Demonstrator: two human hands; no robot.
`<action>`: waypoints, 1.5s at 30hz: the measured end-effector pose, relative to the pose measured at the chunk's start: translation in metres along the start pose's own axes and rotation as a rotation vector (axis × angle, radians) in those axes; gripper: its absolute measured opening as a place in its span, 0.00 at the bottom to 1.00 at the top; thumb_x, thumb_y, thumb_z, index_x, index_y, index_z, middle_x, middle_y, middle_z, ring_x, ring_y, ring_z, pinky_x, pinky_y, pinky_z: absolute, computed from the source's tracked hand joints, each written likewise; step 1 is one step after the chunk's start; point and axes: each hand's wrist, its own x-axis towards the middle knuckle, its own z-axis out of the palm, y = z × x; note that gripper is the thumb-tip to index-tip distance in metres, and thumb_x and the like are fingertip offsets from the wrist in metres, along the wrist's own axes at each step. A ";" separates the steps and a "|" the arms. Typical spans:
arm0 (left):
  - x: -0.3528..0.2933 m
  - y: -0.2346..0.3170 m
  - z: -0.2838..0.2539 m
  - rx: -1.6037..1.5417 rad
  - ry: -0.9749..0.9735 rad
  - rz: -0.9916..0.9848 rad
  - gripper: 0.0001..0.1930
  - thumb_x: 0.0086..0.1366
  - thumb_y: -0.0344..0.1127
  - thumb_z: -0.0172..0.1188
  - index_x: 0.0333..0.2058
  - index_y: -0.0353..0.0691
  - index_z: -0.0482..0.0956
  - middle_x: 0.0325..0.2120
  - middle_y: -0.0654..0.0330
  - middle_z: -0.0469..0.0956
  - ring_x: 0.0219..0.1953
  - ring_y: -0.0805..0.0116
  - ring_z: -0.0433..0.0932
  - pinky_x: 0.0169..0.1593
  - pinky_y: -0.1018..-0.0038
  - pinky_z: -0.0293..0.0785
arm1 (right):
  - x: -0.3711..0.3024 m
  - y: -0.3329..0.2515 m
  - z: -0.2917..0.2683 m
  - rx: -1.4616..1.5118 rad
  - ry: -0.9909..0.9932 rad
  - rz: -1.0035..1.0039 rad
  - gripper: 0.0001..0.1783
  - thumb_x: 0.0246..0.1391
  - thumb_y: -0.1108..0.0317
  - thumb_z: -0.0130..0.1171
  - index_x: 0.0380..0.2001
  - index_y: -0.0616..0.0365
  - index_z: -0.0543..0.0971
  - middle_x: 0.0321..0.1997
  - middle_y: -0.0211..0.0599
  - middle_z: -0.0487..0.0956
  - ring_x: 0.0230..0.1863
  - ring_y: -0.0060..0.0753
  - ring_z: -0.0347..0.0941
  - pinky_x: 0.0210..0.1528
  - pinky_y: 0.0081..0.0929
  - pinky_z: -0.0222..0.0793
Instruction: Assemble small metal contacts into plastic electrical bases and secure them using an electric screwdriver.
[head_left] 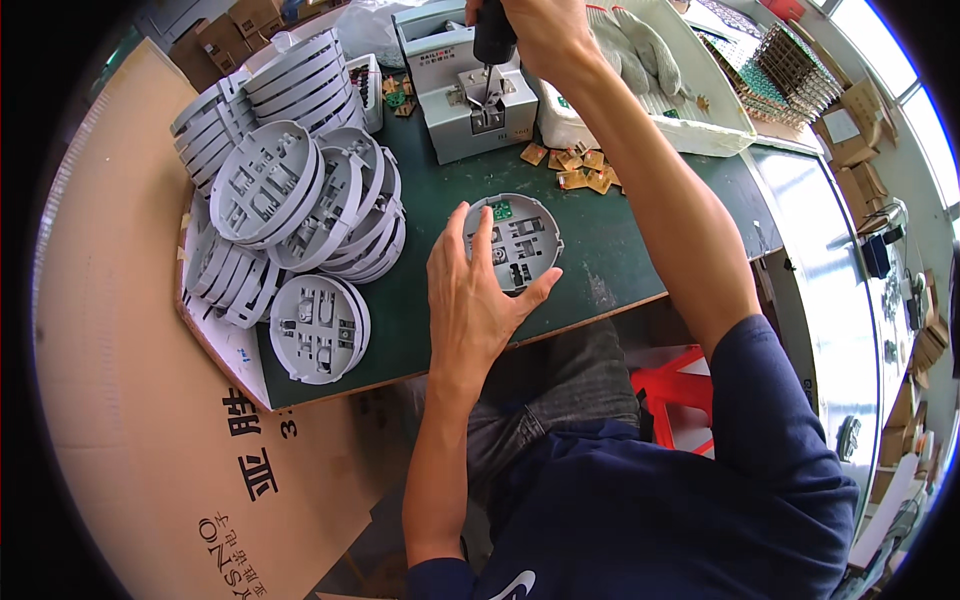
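Observation:
My left hand (468, 305) is wrapped round a round grey plastic housing (545, 232) lying on the green table, thumb at its near right rim and fingers over its left side. A small green circuit board (502, 210) sits in the far part of that housing. At the top, my right hand (548, 38) grips a black electric screwdriver (494, 38), pointing down. Its bit meets the metal top of a grey screw feeder (470, 140). Whether a screw is on the bit is too small to tell.
Stacks of similar grey housings (265, 185) stand at the left, beside a large cardboard sheet (110, 330). Small copper-coloured boards (580, 178) lie right of the feeder. A white tray (715, 135) holds gloves (640, 55). A red stool (675, 390) is below the table edge.

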 end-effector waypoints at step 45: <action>0.002 0.001 0.002 0.024 0.020 0.015 0.48 0.56 0.66 0.67 0.62 0.29 0.69 0.62 0.42 0.63 0.61 0.44 0.67 0.64 0.53 0.65 | -0.080 0.007 -0.003 0.027 -0.280 0.305 0.14 0.60 0.61 0.67 0.36 0.58 0.75 0.22 0.26 0.74 0.19 0.16 0.68 0.22 0.19 0.63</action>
